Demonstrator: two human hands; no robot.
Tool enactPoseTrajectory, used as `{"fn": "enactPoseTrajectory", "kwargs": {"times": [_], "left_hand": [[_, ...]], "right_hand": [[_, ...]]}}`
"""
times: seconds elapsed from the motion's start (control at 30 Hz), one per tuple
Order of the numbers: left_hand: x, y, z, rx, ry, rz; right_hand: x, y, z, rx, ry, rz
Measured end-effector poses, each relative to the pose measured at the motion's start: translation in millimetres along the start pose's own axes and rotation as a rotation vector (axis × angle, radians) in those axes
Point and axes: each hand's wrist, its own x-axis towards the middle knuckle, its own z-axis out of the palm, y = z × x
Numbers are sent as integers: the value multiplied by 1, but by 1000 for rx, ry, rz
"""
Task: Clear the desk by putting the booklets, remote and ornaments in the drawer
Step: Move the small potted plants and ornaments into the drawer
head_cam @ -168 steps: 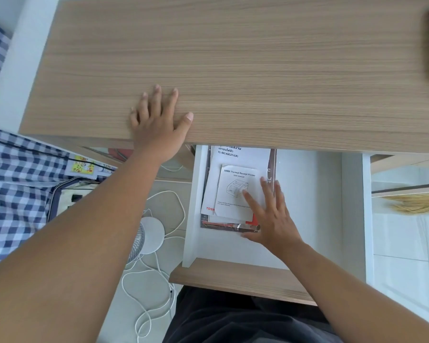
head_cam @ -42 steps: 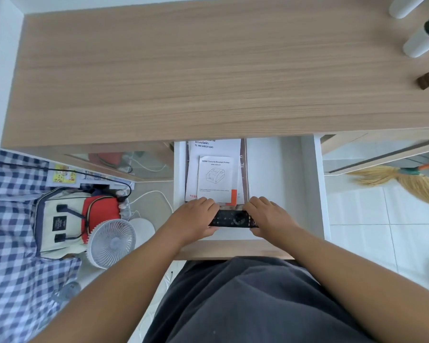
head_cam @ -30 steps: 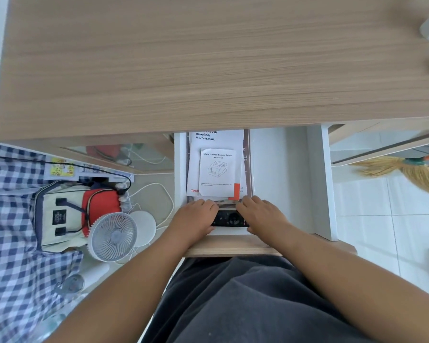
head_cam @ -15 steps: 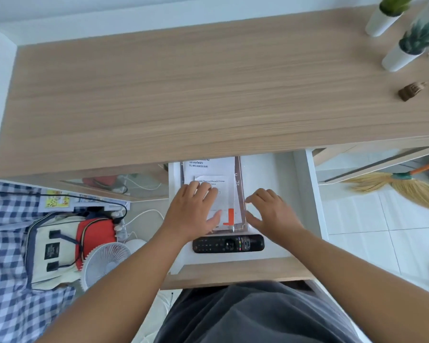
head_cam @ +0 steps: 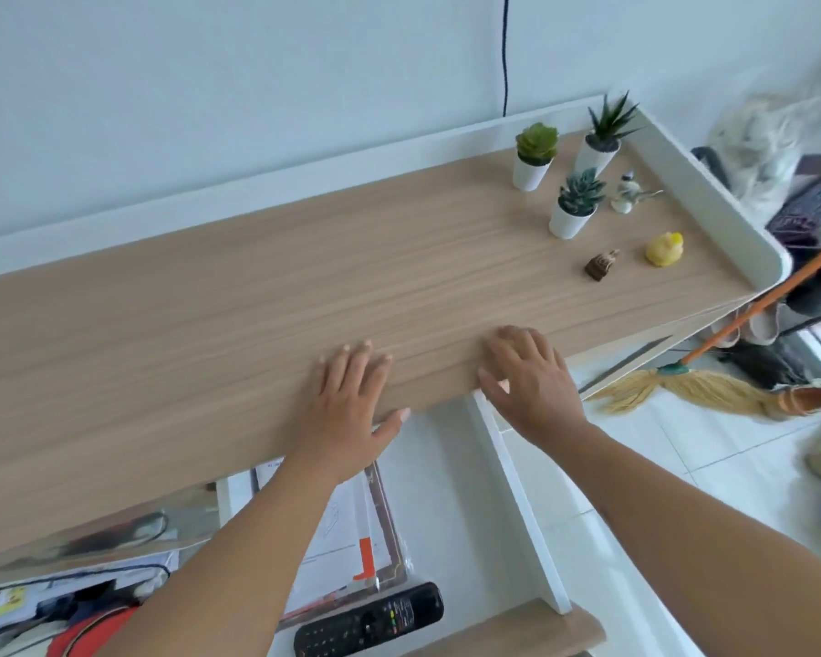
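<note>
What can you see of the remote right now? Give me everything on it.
The remote is a long, slim black bar, plastic by its look, with rows of small buttons, a round pad near its middle and a few coloured keys. It lies flat, face up, crosswise in the open drawer, near the drawer's front edge. The plastic-sleeved booklets lie just behind it, close or touching; I cannot tell which. Neither hand touches it; its left end passes out of sight under the left forearm.
</note>
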Motion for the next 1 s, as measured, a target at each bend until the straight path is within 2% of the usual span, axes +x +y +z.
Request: {"fn": "enactPoseTrajectory", "kwargs": {"times": [0.23,0.47,0.7,1.0], "left_hand": [[58,40,6,72,-5,41],[125,96,12,52,1,143],[192,160,16,-94,31,245],[249,216,18,-319,214,306]], "right_hand": [[11,60,-20,-54,-22,155],[29,125,-49,-109,99,230],[63,184,-65,-138,145,293],[98,209,-73,-90,150,337]]}}
